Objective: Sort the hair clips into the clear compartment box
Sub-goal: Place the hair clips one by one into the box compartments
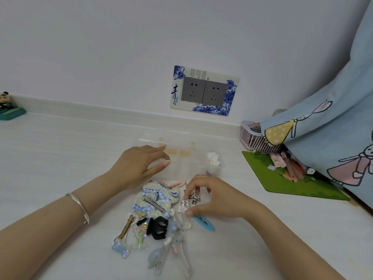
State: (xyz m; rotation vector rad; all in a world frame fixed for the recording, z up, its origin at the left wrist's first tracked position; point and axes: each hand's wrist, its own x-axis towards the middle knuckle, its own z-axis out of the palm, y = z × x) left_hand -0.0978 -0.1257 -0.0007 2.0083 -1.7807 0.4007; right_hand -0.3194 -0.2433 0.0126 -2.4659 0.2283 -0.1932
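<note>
A white tabletop (60, 158) meets a white wall. A clear compartment box (187, 164) lies near the wall, almost invisible against the white, with a fluffy white clip (213, 158) in its right end section. The left hand (139, 166) rests on the box's left part, fingers straight and slightly spread. Just in front lies a pile of hair clips (155, 219): checked blue bow, black claw, gold, clear and pastel ones. The right hand (214, 197), fingers curled, pinches a clear clip (184, 207) with a pink star at the pile's right edge.
</note>
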